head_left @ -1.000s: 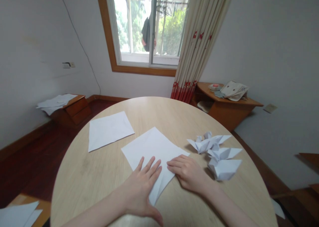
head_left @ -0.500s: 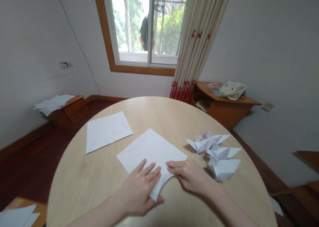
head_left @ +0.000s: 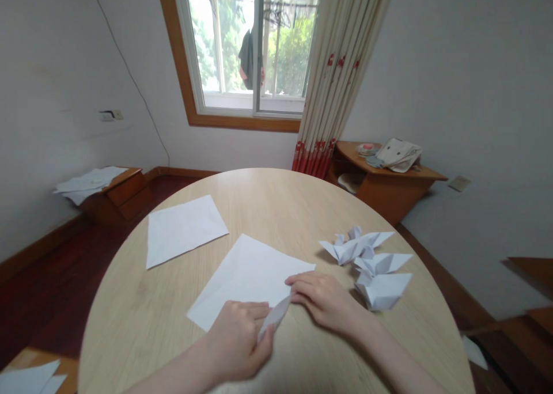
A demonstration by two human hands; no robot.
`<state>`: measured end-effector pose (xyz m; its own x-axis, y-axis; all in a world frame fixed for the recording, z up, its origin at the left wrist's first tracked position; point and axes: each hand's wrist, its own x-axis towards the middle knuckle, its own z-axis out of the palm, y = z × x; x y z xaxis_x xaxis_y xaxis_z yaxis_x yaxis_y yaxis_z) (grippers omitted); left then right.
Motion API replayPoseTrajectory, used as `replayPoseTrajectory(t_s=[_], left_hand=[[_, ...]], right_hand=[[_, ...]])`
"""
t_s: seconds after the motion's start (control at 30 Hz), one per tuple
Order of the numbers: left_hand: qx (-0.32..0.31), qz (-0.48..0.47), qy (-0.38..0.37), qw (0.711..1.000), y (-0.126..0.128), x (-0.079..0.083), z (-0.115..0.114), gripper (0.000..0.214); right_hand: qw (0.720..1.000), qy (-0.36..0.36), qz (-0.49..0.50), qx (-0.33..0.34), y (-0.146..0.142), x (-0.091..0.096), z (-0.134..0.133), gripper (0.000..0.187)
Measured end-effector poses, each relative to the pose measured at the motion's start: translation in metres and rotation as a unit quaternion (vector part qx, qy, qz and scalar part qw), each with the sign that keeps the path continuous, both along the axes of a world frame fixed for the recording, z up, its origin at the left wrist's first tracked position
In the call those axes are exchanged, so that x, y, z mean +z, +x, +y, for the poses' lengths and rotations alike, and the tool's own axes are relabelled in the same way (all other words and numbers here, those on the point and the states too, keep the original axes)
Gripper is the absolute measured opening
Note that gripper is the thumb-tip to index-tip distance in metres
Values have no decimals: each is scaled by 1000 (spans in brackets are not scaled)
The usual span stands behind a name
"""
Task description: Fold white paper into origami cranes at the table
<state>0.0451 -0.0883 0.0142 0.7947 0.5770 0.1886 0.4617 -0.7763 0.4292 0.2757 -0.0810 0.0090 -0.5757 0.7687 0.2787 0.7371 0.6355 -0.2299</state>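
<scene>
Passage for a hand along the worktop (head_left: 125, 307) at lower left, beside the flat paper sheet (head_left: 185, 231); to the right, folded paper birds (head_left: 367, 267) in the way, just beside the right hand (head_left: 324, 299).

Since the last frames, the sheet of white paper (head_left: 246, 284) has swung round on the tabletop, its left corner now lower and further left. My left hand (head_left: 235, 339) no longer lies flat with fingers spread; it has curled in and raised the near corner (head_left: 275, 316) off the wood. That corner looks rolled or folded, hard to tell from here. The window (head_left: 244, 48) sits further left in view.
</scene>
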Motion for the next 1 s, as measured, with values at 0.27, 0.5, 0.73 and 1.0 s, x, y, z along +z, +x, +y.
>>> replayPoseTrajectory(t_s=[0.27, 0.5, 0.73, 1.0], left_hand=[[47, -26, -177, 983, 2, 11, -3, 23], [59, -60, -340, 937, 5, 15, -1, 24], [51, -102, -447, 887, -1, 16, 9, 35], [147, -135, -530, 824, 14, 4, 23, 74]], right_hand=[[998, -21, 55, -38, 0, 1, 7, 7], [996, -35, 82, -24, -3, -7, 8, 17], [997, -51, 50, -21, -9, -6, 5, 17], [998, -49, 23, -27, -13, -6, 5, 16]])
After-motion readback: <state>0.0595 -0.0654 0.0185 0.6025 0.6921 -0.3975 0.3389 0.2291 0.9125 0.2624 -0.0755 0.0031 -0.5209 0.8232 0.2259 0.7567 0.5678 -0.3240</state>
